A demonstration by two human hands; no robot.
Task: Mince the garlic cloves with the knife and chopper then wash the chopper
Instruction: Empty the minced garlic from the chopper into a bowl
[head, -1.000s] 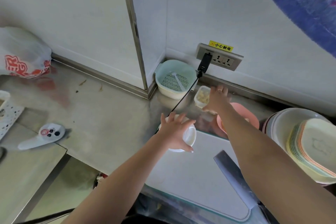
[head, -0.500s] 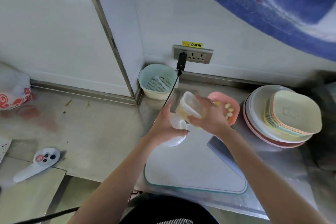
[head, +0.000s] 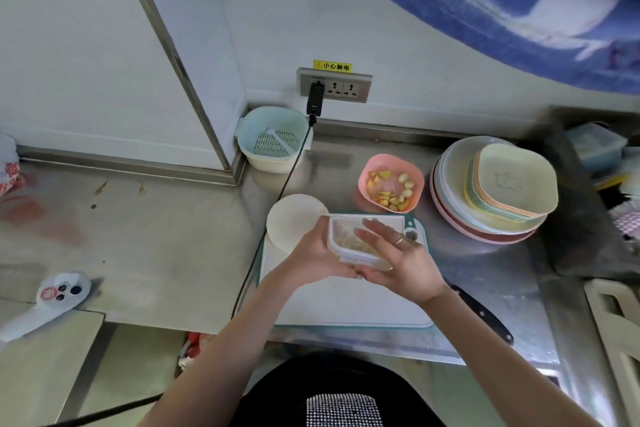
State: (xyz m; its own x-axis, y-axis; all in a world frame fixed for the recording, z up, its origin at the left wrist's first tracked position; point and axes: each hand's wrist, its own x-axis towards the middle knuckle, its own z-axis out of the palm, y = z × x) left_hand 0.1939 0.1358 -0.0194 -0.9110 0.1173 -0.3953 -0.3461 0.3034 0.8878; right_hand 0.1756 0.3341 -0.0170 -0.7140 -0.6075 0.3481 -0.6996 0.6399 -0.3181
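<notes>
Both grips meet on the clear lidded box (head: 360, 241): left hand (head: 313, 258) cups it from beneath, right hand (head: 398, 260) lies flat-fingered across it, likely to open it above the cutting board (head: 346, 302). Garlic cloves (head: 405, 184) sit in the pink bowl (head: 365, 180) beyond; the knife (head: 485, 315) lies right on the counter (head: 156, 236).

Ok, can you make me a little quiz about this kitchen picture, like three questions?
1. True or false: the clear container is sitting on the cutting board.
2. Which bowl has the cut food in it? A: the pink bowl. B: the blue strainer basket.
3. Fill in: the knife lies to the ___ of the cutting board.

Key:
1. False. The left hand and the right hand hold it up over the board.
2. A.
3. Right.
</notes>
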